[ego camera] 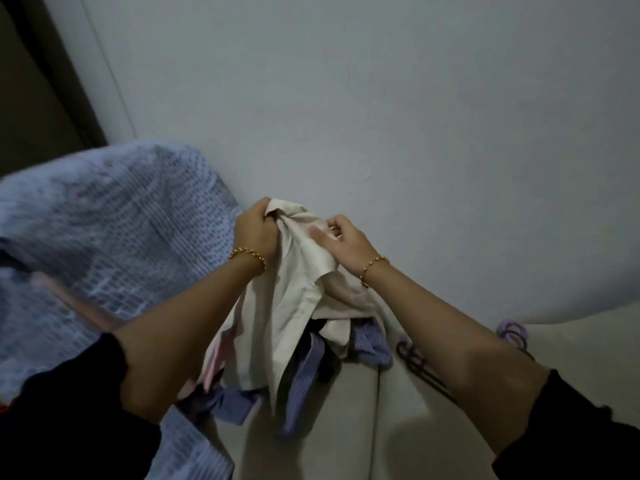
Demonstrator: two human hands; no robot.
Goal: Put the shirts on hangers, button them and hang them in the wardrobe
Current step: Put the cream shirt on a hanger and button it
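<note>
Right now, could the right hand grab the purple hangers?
Probably not yet: the right hand pinches the cream shirt. The purple hangers lie uncovered on its side, so after letting go the way looks free.

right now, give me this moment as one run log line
left hand: grips cream shirt | right hand: pinches it | cream shirt: held above shirt pile | hangers: beside pile, untouched

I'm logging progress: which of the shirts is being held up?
The cream shirt, gripped near its top by the left hand and the right hand; the blue striped shirts lie in the pile beneath it.
</note>
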